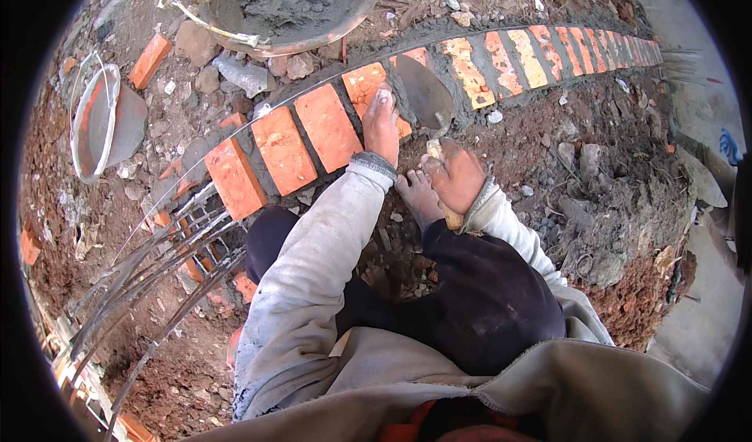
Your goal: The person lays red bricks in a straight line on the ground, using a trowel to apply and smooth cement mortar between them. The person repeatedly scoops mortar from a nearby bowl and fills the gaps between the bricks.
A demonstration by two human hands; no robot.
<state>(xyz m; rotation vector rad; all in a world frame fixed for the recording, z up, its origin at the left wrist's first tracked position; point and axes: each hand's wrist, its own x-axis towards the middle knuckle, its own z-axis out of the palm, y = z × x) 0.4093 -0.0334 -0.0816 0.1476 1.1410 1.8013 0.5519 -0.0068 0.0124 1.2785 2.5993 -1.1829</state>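
An orange brick (365, 84) lies in the curved row, and my left hand (381, 125) is closed on its right-hand edge, the fingertips partly hidden. My right hand (458, 174) grips the wooden handle of a trowel. The grey trowel blade (425, 93) rests flat against the mortar just right of that brick, with part of a brick (415, 53) showing beyond its tip. Left of my left hand stand more bare orange bricks (327, 128), with dark gaps between them. To the right, mortar-smeared bricks (468, 72) sit with grey mortar (482, 58) between them.
A wide pan of wet mortar (290, 7) stands at the far side. A tipped bucket (110, 121) and a loose brick (150, 61) are at left. Steel rods (168, 250) jut out at lower left. A thin string (176, 183) follows the row. My bare foot (423, 199) is beside my right hand.
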